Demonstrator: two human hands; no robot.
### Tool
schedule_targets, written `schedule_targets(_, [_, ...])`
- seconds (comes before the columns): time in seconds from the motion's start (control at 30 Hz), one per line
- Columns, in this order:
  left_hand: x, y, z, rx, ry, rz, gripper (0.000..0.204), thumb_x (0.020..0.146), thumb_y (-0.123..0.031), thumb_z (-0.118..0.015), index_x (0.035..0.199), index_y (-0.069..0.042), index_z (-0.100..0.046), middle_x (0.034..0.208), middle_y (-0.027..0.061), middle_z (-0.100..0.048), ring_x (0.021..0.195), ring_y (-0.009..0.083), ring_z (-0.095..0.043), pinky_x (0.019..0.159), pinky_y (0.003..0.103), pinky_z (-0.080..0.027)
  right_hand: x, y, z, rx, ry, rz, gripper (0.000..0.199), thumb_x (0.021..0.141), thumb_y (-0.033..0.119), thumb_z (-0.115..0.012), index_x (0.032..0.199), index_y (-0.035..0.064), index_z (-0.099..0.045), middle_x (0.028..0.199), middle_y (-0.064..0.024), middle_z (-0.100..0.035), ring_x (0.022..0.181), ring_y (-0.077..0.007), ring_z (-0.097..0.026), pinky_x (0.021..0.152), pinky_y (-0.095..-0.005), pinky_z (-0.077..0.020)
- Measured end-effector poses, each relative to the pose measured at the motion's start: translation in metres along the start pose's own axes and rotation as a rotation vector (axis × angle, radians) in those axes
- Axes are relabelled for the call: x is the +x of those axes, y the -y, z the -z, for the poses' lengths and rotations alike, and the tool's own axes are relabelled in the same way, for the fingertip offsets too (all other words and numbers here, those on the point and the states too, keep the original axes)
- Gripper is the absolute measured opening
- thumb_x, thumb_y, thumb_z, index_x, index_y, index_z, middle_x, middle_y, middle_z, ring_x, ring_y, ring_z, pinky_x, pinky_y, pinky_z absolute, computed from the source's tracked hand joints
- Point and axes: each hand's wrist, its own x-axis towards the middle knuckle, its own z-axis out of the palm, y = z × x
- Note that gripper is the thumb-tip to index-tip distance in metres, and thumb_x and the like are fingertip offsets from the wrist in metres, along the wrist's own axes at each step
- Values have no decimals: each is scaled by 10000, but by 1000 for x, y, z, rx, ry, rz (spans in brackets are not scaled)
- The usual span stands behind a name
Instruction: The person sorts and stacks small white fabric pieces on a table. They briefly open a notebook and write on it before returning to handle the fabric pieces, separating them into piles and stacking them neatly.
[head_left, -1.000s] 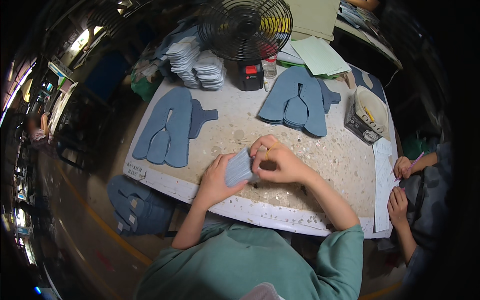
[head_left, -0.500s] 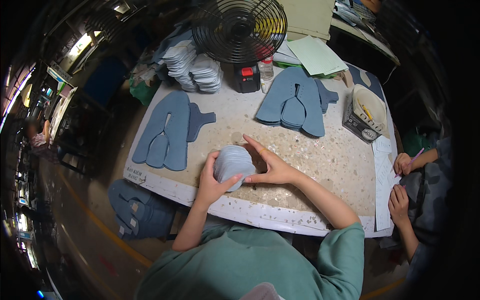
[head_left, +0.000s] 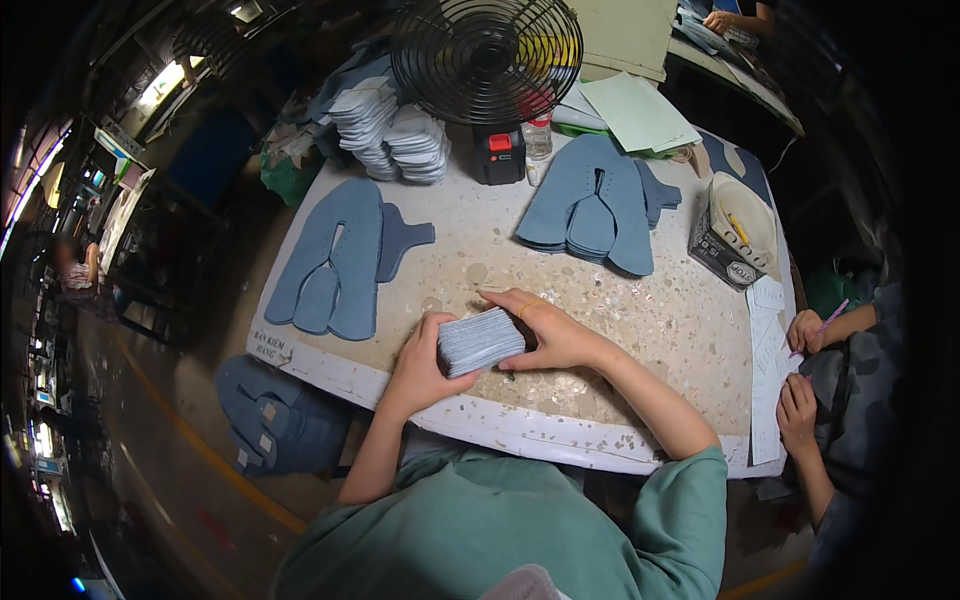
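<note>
Between my two hands, above the near middle of the table, is a thick stack of thin grey-blue cut pieces (head_left: 481, 341), its layered edges facing up. My left hand (head_left: 418, 366) grips its left end, thumb along the near side. Around the right end curve the fingers and thumb of my right hand (head_left: 548, 332), pressed against the stack. To the left lie blue cut shoe-upper pieces (head_left: 355, 230), with a darker small piece beside them. A thicker pile of similar blue upper pieces (head_left: 592, 205) sits farther back to the right.
A black fan (head_left: 490, 60) stands at the back on a battery base, beside bundled stacks of pale pieces (head_left: 390, 130) and a clear bottle (head_left: 538, 138). Right are a box (head_left: 722, 235), paper sheets (head_left: 765, 380) and a co-worker's hands (head_left: 799, 405), one with a pen. More blue pieces (head_left: 270, 425) hang low left.
The stack has been turned between my hands: its broad face showed before, its layered edges show now. My right fingers have closed in on its right end.
</note>
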Motion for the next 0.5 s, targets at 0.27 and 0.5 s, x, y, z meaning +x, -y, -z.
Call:
schedule_targets(0.27, [5, 0, -1, -336, 38, 66, 641, 733, -215, -806, 1235, -41, -448, 1157, 171, -601, 1068, 283, -606, 886, 374, -489, -4, 5, -9, 152, -81, -167, 798, 754, 322, -799, 1400, 50, -418, 1088, -181, -616, 960, -258, -612, 851, -346, -482])
schedule_targets(0.5, [80, 16, 32, -753, 160, 196, 511, 855, -160, -726, 1270, 15, -485, 1132, 107, -638, 1026, 155, -606, 903, 292, -479, 0, -3, -6, 362, -517, -225, 610, 853, 248, -724, 1359, 38, -455, 1005, -77, -559, 723, -97, -545, 647, -229, -457])
